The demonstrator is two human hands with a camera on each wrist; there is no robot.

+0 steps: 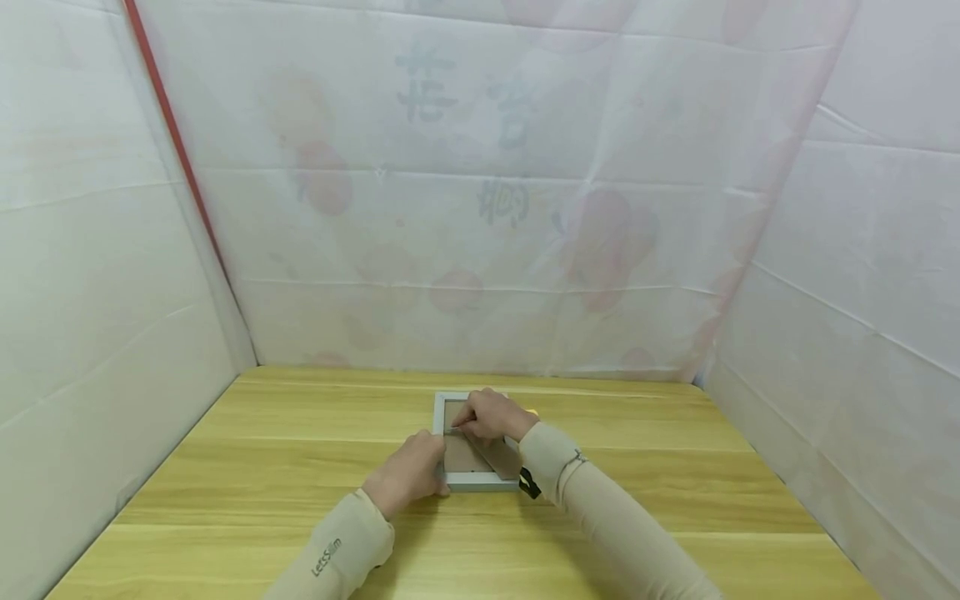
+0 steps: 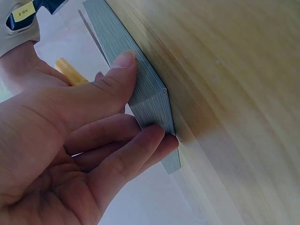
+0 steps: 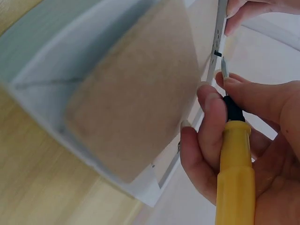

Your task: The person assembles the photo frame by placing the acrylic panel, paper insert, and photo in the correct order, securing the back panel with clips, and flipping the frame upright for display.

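Observation:
A grey picture frame point(image 1: 472, 482) lies face down in the middle of the wooden table point(image 1: 285, 467), its brown backing board point(image 1: 461, 454) facing up. My left hand point(image 1: 408, 479) grips the frame's near left corner; in the left wrist view the thumb and fingers point(image 2: 117, 117) press on the two outer edges of the frame point(image 2: 149, 93). My right hand point(image 1: 491, 414) holds a yellow-handled screwdriver point(image 3: 236, 183). Its metal tip sits by a small black tab point(image 3: 217, 53) on the frame's inner edge, beside the brown board point(image 3: 136, 103).
White sheet walls point(image 1: 480, 208) close the table in at the back and on both sides, with a red strip point(image 1: 176, 133) at the back left. Bare wood lies to the left, to the right and in front of the frame.

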